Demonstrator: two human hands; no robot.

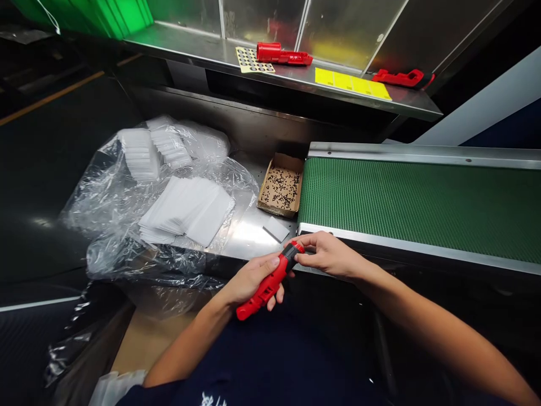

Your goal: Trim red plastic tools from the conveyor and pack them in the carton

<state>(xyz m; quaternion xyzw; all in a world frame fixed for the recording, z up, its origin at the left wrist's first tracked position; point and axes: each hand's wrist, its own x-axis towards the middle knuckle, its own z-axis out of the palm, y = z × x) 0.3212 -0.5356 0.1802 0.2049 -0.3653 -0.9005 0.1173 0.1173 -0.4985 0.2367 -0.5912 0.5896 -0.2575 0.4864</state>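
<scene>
To my left, a pile of white foam sheets (pixel 186 208) fans out on a clear plastic bag (pixel 105 194), soft and feather-light by the look of it. Right of that, in front of my body at the near edge of the metal tabletop (pixel 245 239), my left hand (pixel 249 279) is closed round a red plastic housing (pixel 273 282), thumb along its upper side and the other fingers curled beneath. It slants, its lower end toward me on the left. I judge it light, stiff and fairly smooth, so a modest squeeze should do; the solid body behind the black collar (pixel 290 256) seems the best place to hold it, rather than its cut-out openings, whose thin edges might be weaker. Beyond it, a cardboard tray (pixel 280 186) of tiny black pieces sits beside the green conveyor belt (pixel 406 203), with a small white block (pixel 276 229) nearer me. My right hand (pixel 327 254) comes in from the other side, thumb and forefinger nearly together, pinching the housing's ridged red tip; the rest of those fingers are loosely bent.
</scene>
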